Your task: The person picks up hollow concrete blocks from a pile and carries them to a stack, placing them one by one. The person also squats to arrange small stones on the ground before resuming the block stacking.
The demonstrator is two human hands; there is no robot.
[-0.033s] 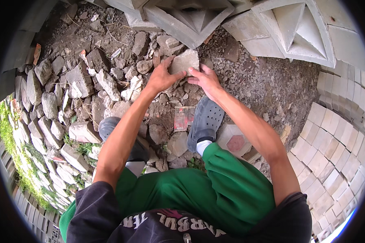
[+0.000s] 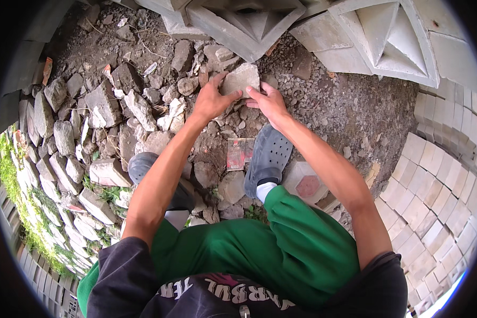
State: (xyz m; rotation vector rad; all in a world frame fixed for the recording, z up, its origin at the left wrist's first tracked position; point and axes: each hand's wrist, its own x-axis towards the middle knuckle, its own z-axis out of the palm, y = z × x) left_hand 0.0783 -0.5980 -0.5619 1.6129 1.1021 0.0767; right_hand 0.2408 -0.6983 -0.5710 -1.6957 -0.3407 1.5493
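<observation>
Both my hands hold a flat, rough-edged chunk of pale grey concrete (image 2: 242,79) at the far middle, over the rubble. My left hand (image 2: 213,100) grips its left side, with the thumb along the near edge. On the right side, my right hand (image 2: 270,104) has its thumb on the near corner and fingers reaching beneath. The chunk's underside is hidden. Just beyond it lie more broken stones (image 2: 217,58). A flattened red printed packet (image 2: 240,153) rests on the soil nearer to me, beside my grey clog (image 2: 268,153).
Broken stones and concrete pieces (image 2: 103,103) cover the ground at left, with grass (image 2: 10,164) at the edge. Hollow concrete blocks with angled openings (image 2: 387,40) stand at the far right. Stacked pale blocks (image 2: 429,196) line the right. A hexagonal paver (image 2: 307,185) lies by my foot.
</observation>
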